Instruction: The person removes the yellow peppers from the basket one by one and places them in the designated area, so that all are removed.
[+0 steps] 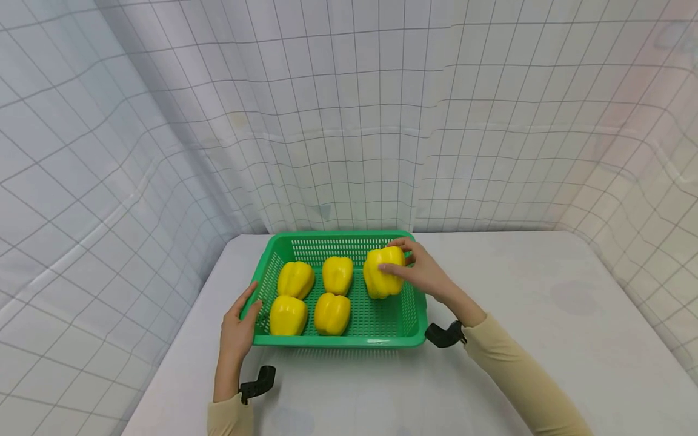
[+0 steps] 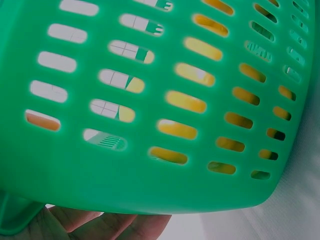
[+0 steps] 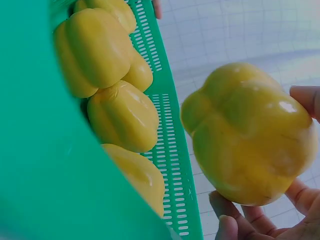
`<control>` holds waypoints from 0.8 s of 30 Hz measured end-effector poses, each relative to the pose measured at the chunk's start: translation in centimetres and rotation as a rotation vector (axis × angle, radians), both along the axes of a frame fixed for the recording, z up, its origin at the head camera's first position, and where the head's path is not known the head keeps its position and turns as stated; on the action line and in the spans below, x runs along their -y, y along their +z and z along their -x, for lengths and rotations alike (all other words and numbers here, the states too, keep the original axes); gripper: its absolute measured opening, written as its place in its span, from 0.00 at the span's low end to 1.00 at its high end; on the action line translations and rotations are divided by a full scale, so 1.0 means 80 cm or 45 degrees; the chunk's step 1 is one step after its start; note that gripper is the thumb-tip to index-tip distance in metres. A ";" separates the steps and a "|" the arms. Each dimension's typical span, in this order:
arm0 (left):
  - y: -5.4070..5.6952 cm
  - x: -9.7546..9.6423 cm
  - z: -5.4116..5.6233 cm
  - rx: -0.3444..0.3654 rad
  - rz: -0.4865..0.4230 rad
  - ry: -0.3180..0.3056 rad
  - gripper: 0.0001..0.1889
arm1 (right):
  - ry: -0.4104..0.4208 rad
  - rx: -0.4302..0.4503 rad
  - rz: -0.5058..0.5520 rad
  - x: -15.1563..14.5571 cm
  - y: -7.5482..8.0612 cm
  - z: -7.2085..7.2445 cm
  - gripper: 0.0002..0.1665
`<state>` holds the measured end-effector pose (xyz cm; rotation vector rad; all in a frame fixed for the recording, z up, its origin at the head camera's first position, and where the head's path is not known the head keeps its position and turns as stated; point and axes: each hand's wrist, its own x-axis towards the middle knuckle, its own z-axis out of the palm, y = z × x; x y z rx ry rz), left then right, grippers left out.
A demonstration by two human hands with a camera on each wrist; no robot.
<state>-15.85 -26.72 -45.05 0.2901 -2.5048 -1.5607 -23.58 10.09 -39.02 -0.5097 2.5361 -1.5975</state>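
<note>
A green plastic basket [image 1: 349, 341] with slotted walls stands on the white table. My left hand [image 1: 238, 330] grips its left side, the thumb by the rim; in the left wrist view, its fingers [image 2: 107, 227] show past the wall's edge. Over the basket's right end, my right hand [image 1: 428, 275] holds a yellow bell pepper [image 3: 250, 135] between thumb and fingers. Just under it in the head view, another pepper [image 1: 375, 281] is partly covered. Several more yellow peppers [image 1: 332, 314] lie in the basket's left and middle, in two rows.
White grid-lined sheets [image 1: 349, 121] hang behind the table and along both sides. The white tabletop [image 1: 523, 290] stretches to the right of the basket. A black wrist camera [image 1: 444, 334] sits on the right wrist, close to the basket's front right corner.
</note>
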 end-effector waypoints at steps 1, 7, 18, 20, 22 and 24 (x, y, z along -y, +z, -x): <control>0.000 0.000 0.000 -0.003 0.000 0.002 0.25 | -0.008 -0.009 0.012 -0.001 0.000 0.000 0.31; -0.001 0.000 0.000 -0.009 0.009 0.003 0.25 | -0.081 -0.020 0.096 -0.008 -0.001 -0.001 0.31; -0.002 0.000 0.001 -0.013 -0.005 -0.005 0.25 | -0.227 -0.139 0.230 -0.022 -0.011 0.006 0.30; -0.002 0.001 0.001 -0.016 -0.004 -0.005 0.25 | -0.258 -0.147 0.243 -0.025 -0.014 0.007 0.31; -0.003 0.001 0.001 -0.022 -0.005 -0.003 0.25 | -0.289 -0.153 0.254 -0.028 -0.016 0.009 0.31; -0.004 0.001 0.001 -0.030 -0.002 -0.001 0.25 | -0.315 -0.160 0.265 -0.031 -0.017 0.010 0.31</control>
